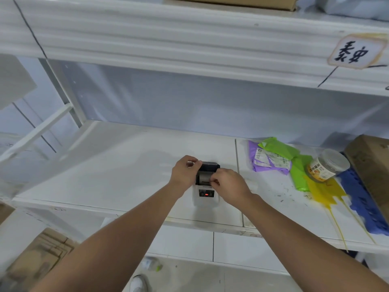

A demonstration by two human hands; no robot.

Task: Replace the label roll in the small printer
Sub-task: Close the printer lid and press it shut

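The small printer [205, 186] lies on the white shelf [126, 165], its dark lid [209, 166] tipped open at the far end and a red light lit on its front panel. A pale roll [203, 177] is seen in the open bay. The left hand [185, 172] is curled against the printer's left side at the lid; the right hand [228, 186] is pinched at the bay's right edge, apparently on the roll or its paper. The roll should be seated squarely, paper fed straight before closing. Both forearms are stretched forward. Coloured bags [273, 159] and a jar [328, 165] lie right of the printer.

both bare forearms outstretched, left hand [184, 173] and right hand [229, 186] curled, fingertips pinched
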